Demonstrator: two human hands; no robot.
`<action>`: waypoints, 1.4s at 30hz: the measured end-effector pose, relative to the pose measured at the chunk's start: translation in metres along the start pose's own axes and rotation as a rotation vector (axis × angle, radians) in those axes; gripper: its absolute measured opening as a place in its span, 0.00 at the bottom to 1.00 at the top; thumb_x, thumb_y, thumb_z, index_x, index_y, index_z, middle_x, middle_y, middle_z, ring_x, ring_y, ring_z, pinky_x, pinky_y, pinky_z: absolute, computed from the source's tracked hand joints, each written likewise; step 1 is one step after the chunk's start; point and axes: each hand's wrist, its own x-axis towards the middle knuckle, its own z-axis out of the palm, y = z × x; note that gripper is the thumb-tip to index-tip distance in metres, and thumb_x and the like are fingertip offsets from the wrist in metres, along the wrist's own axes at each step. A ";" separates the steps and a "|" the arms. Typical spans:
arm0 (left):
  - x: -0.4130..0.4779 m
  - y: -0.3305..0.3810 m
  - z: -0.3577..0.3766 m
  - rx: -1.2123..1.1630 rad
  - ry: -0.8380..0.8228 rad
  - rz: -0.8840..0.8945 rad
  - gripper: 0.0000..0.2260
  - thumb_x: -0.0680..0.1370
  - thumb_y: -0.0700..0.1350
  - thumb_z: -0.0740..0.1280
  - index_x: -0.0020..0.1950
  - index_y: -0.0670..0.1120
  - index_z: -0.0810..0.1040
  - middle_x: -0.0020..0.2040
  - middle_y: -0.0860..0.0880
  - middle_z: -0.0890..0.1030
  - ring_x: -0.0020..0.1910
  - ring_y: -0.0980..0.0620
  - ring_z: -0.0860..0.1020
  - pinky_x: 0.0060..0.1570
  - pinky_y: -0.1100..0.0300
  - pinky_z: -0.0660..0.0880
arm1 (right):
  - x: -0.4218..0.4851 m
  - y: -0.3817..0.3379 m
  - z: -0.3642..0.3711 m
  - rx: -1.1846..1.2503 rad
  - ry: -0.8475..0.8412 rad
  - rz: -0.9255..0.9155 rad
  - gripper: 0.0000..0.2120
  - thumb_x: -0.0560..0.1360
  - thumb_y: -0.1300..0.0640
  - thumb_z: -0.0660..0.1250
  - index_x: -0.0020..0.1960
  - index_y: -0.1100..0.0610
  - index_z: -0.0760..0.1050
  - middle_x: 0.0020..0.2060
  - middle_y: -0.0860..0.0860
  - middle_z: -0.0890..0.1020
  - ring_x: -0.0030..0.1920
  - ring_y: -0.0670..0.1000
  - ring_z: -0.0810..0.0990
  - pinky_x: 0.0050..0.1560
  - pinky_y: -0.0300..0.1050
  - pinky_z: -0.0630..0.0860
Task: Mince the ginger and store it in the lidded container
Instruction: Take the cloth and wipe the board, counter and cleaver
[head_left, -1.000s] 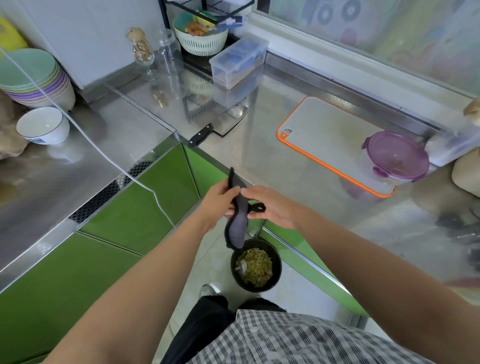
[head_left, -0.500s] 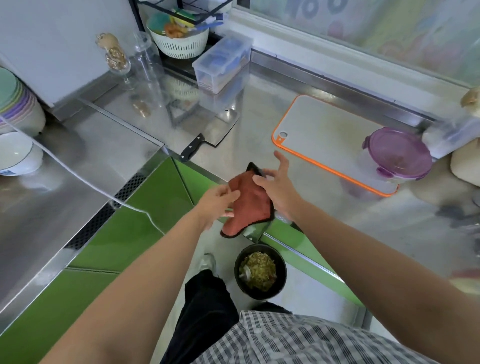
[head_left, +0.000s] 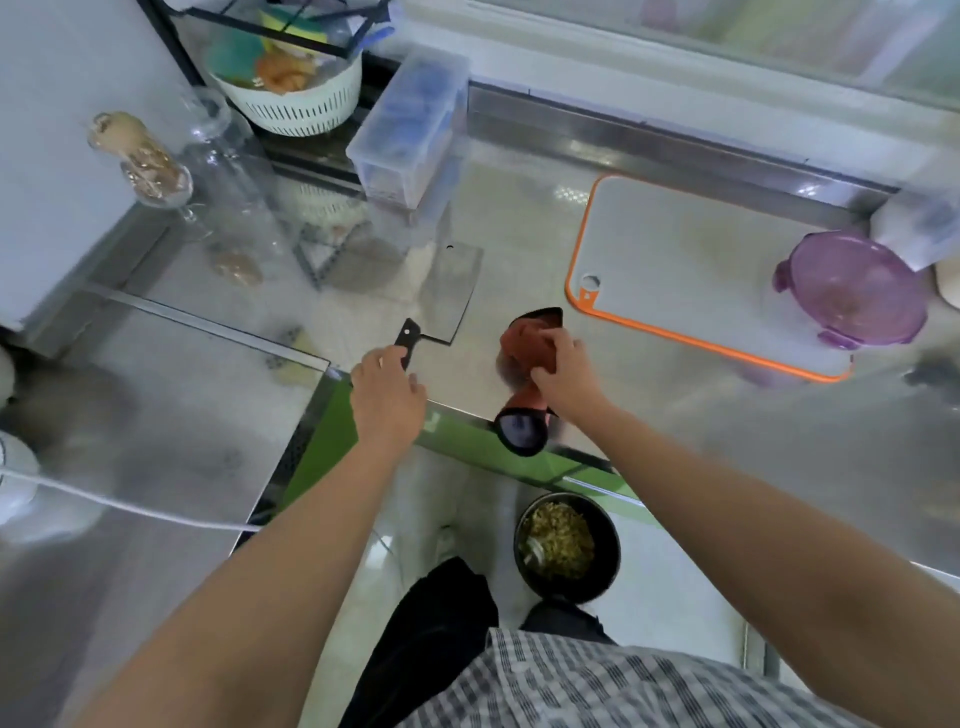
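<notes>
- Looks down on a steel counter (head_left: 524, 228) at an inside corner, with green cabinet fronts below.
- Shows the left hand (head_left: 387, 395) lying over the butt of the cleaver (head_left: 444, 296) handle, fingers curved down onto it. Cannot tell whether that grip has closed. Blade flat on the steel, pointing away from the body.
- Shows the right hand (head_left: 566, 374) bunched round a rust-red cloth (head_left: 522, 343), holding it on the counter near the front edge, one dark-lined end drooping over that edge.
- Places a grey, orange-rimmed cutting board (head_left: 691, 260) just right of the cloth.
- Places the lidded container (head_left: 852, 288) at the board's right end, purple lid on, well apart from both hands. No ginger plainly visible; only a faint yellowish patch through the lid, too blurred to name.
- Shows a black bin (head_left: 571, 592) of greenish scraps on the floor below.
- Probably clean-up: wiping down the cleaver.
- To do it well: wrap the fingers fully round the handle before lifting.
- Turn the cutting edge away from the right hand.
- Wipe from spine towards edge, never along it, with the cloth folded thick.
- Gather in the hanging end first.
</notes>
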 end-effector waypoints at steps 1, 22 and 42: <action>0.008 -0.004 0.001 0.019 -0.025 0.006 0.17 0.78 0.42 0.62 0.67 0.41 0.69 0.64 0.39 0.71 0.62 0.39 0.69 0.59 0.46 0.69 | 0.003 0.001 0.004 -0.104 -0.071 0.016 0.23 0.73 0.64 0.63 0.67 0.58 0.67 0.60 0.61 0.70 0.57 0.62 0.73 0.58 0.49 0.69; 0.051 -0.026 -0.003 -0.182 -0.116 -0.216 0.13 0.78 0.42 0.62 0.58 0.35 0.71 0.53 0.37 0.75 0.49 0.38 0.75 0.44 0.51 0.69 | 0.060 -0.024 0.028 -0.230 0.073 0.165 0.25 0.80 0.59 0.55 0.75 0.60 0.55 0.75 0.57 0.51 0.68 0.64 0.59 0.70 0.51 0.57; 0.049 -0.022 -0.001 -0.259 -0.181 -0.274 0.14 0.79 0.43 0.63 0.59 0.34 0.69 0.57 0.36 0.74 0.53 0.37 0.75 0.48 0.50 0.72 | 0.027 0.011 0.047 -0.113 -0.113 -0.365 0.25 0.66 0.70 0.51 0.49 0.57 0.84 0.56 0.55 0.80 0.56 0.61 0.69 0.61 0.51 0.63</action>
